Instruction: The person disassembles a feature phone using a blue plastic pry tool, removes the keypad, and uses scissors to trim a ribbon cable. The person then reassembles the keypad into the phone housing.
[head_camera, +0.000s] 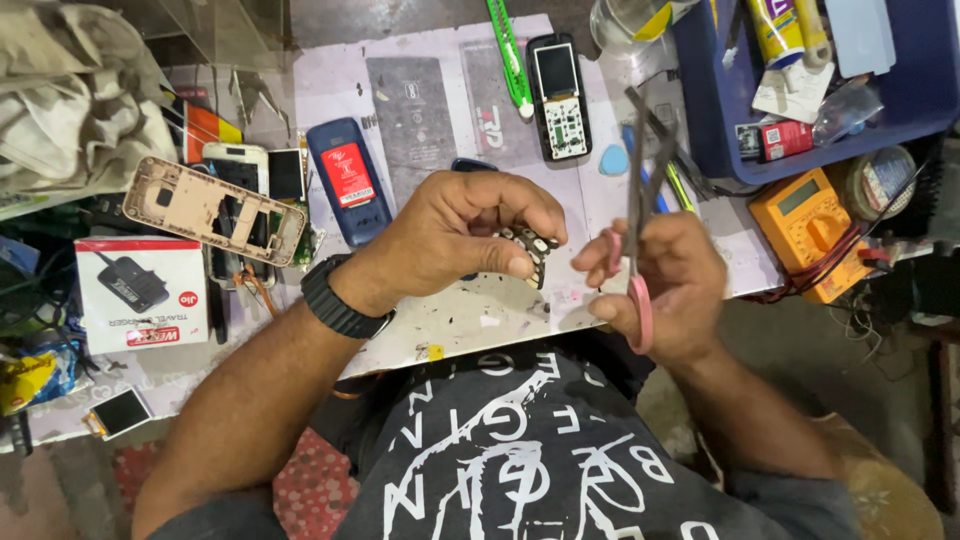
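A small dark keypad strip w/ pale keys is held above the work mat, roughly at the centre of the view, just above the near edge of the bench. It sits in the left hand, pinched between thumb and curled fingers; only its right end shows past the fingertips, the rest is hidden by the hand. The left hand is thus closed on the strip, fingers bent tight, wrist w/ a black watch turned inward.

The right hand is placed just beside it, to the right, a narrow gap seen between the two hands. A pair of pink-handled scissors is gripped in it: fingers are passed through the pink loops, hand closed round the handles. The blades are pointed up and away from the body, opened in a V. The blades are not touching the strip; the strip lies left of the handles, near the right thumb tip.

Around the hands, on the mat: a blue phone back cover behind the left hand, an opened phone w/ bare circuit board further back, a green utility knife next to it. A beige phone frame is laid at left, a white charger box below it. At right, a yellow multimeter is set by a blue tray of odds and ends.
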